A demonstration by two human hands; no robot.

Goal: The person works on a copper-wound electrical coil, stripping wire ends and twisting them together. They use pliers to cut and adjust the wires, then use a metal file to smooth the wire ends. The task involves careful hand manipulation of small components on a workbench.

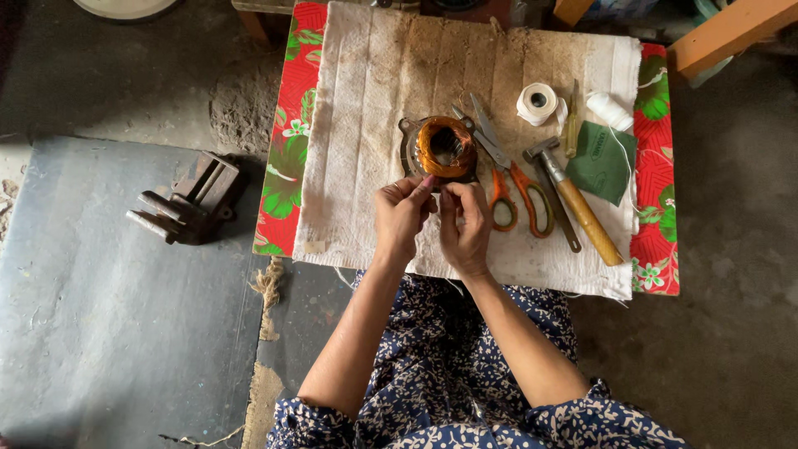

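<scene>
A round motor stator with copper wire windings [443, 147] lies on a stained white cloth [366, 125] over a low table. My left hand [401, 218] and my right hand [465, 224] are held together just in front of it, fingertips pinched close, apparently on something thin by the winding's near edge. What they pinch is too small to make out.
Orange-handled scissors [515, 187], a wooden-handled hammer [578, 204], a roll of white tape [538, 103], a white thread spool [608, 110] and a green sheet [603, 162] lie to the right. A metal vise [189, 202] sits on the floor at left. The red floral tablecloth [287, 150] shows at the edges.
</scene>
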